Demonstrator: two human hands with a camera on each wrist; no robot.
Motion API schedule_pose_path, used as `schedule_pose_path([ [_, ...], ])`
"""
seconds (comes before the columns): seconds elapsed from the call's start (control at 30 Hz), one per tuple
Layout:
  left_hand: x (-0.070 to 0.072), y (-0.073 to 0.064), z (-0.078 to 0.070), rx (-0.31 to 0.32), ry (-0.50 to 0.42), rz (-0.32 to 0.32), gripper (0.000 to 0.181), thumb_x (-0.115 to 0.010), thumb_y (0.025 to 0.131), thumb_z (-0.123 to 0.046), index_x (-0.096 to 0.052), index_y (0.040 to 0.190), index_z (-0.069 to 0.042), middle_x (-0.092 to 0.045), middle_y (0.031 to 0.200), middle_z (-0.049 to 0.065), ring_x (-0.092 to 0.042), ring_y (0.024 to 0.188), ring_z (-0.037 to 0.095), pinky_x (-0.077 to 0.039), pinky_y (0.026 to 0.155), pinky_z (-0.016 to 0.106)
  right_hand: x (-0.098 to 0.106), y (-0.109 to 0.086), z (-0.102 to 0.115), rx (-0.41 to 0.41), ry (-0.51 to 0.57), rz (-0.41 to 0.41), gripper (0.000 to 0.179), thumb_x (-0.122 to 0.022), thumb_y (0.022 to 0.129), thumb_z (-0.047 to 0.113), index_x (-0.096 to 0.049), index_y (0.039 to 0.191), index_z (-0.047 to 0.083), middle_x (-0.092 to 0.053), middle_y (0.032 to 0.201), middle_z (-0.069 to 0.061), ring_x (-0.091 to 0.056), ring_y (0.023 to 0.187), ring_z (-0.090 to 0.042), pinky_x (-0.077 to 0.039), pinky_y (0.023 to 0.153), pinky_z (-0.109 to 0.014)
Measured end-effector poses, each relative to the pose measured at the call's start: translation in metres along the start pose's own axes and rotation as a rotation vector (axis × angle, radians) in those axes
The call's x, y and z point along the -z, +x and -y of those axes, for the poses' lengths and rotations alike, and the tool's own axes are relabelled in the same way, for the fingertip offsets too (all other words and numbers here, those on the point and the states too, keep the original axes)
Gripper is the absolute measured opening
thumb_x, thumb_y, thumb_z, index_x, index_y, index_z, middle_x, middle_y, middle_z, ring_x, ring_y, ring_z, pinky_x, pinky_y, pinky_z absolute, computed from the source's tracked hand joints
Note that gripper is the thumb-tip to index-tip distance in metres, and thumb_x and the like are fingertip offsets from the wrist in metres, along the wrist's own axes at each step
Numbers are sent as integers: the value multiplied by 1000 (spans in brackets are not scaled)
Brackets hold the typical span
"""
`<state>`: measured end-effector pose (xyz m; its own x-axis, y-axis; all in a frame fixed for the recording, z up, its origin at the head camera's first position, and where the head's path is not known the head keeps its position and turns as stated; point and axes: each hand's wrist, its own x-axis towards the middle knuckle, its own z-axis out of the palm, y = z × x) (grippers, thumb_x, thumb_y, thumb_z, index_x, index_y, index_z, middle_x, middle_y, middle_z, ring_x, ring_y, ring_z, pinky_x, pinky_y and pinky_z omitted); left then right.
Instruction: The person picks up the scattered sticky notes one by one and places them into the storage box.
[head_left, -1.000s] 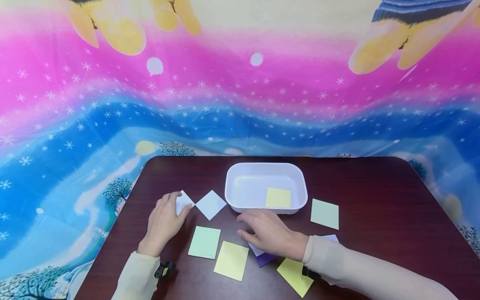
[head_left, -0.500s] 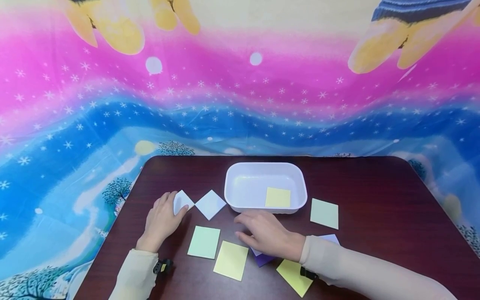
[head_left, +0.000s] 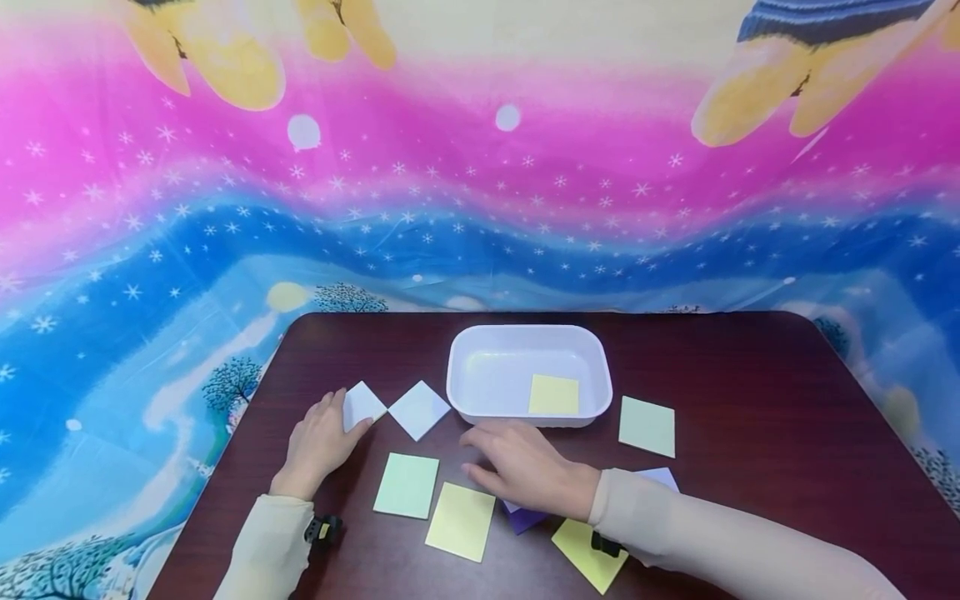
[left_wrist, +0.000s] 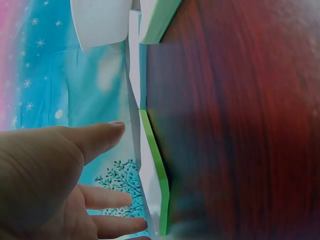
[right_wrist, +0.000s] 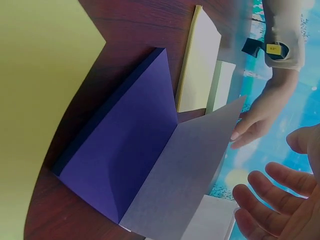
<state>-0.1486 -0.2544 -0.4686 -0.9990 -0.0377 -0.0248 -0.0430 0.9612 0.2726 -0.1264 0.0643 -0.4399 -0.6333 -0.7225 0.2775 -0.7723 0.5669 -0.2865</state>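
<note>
My left hand (head_left: 318, 442) is at the left side of a white square pad (head_left: 363, 405), which has a bright green edge in the left wrist view. Its fingers and thumb are loosely extended on either side of the pad's corner, with a gap to the pad (left_wrist: 155, 175) in that view. A second pale square pad (head_left: 420, 410) lies corner to corner with it. My right hand (head_left: 521, 467), fingers relaxed and holding nothing, hovers in front of the white tub. Beneath it is a purple pad (right_wrist: 120, 130) with a lilac sheet (right_wrist: 182, 165) angled up along one side, partly hidden in the head view.
The white tub (head_left: 465, 412) at the back holds a yellow square (head_left: 554, 394). On the dark table (head_left: 750, 400) lie a mint pad (head_left: 407, 485), a yellow pad (head_left: 461, 521), another yellow one (head_left: 588, 558) under the right forearm, and a pale green one (head_left: 647, 427).
The left hand has drawn back a little to the left, uncovering more of the white pad. The right hand has drifted slightly left. The pads and the tub have stayed put.
</note>
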Motion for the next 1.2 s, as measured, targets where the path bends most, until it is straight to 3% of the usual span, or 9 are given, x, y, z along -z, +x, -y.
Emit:
schedule_pose_path([
  [0.7,-5,5,6,0,5,-9,76,-74,91,-33,-41,146,7,-56,133,34,-60,114,51,-51,88,65,-8,9,1,11,-18,29,27,-68,96,32,-71,115,13,-71,102,5,-65,84,-7,-54,75,-26],
  [1.2,-1,10,8,23,2,11,84,-78,87,-34,-40,146,12,-54,133,38,-55,119,54,-51,90,65,-8,12,2,12,7,35,28,-67,97,31,-71,116,12,-71,105,2,-65,84,-7,-55,76,-26],
])
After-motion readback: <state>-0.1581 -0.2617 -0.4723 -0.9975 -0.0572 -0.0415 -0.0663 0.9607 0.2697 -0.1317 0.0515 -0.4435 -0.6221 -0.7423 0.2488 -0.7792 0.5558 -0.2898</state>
